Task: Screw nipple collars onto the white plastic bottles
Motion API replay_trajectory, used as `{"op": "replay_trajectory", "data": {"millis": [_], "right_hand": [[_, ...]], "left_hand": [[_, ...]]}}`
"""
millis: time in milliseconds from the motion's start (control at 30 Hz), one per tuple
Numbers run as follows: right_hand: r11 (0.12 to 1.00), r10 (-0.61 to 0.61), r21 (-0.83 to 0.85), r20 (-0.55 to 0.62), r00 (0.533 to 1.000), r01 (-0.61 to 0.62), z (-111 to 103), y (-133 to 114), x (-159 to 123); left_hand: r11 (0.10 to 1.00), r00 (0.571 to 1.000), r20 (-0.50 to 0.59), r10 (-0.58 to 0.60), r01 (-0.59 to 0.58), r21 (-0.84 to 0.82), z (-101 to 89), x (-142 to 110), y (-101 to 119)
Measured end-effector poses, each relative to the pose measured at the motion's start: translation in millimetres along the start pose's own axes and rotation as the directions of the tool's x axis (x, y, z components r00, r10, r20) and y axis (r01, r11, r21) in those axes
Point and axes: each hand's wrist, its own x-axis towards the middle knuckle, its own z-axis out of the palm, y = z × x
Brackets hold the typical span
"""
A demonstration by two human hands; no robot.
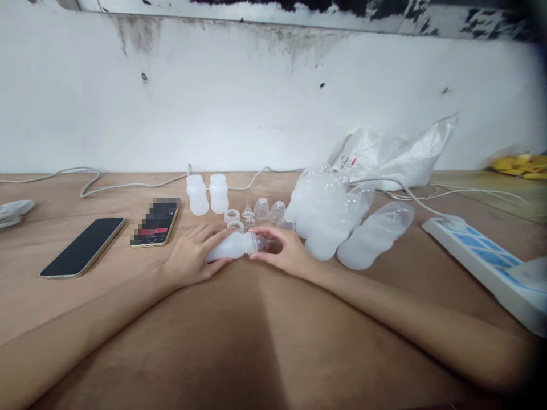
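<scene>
My left hand is wrapped around a white plastic bottle that lies sideways on the brown table. My right hand pinches the clear teat and ring at the bottle's mouth. Just behind the hands lie loose white rings, clear teats and clear caps. Two more white bottles stand upright farther back.
Two phones lie on the left. Bagged bottles are stacked on the right, with a white plastic bag behind them. A white and blue power strip sits at far right. Cables run along the white wall.
</scene>
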Motion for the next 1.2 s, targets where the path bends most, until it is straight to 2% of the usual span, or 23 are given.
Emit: {"op": "replay_trajectory", "data": {"millis": [367,533,600,767,867,1200], "right_hand": [[0.987,0.16,0.0,0.035,0.986,-0.16,0.6,1.4,1.5],[0.982,0.187,-0.045,0.024,0.982,-0.186,1.0,2.0,2.4],[0.989,0.143,-0.042,0.017,0.99,-0.143,0.9,1.4,1.9],[0.996,-0.09,-0.029,-0.014,0.996,0.089,1.6,-0.5,-0.1],[0.991,-0.126,-0.05,-0.013,0.992,0.125,1.7,-1.0,-0.1],[0.991,0.134,-0.005,0.054,0.989,-0.134,-1.5,-4.8,2.6]], "left_hand": [[0.999,0.999,-0.01,0.03,-0.03,0.016,0.3,0.6,1.5],[1.0,1.0,0.005,-0.012,0.012,-0.006,0.1,1.9,2.6],[0.999,1.0,0.003,-0.026,0.026,-0.02,0.7,1.9,2.4],[0.998,0.998,-0.028,-0.055,0.054,-0.032,2.3,1.5,1.0],[0.998,0.999,-0.012,-0.053,0.053,-0.034,1.5,2.0,1.4],[0.999,0.999,-0.019,0.035,-0.035,0.035,2.5,0.2,1.7]]}}
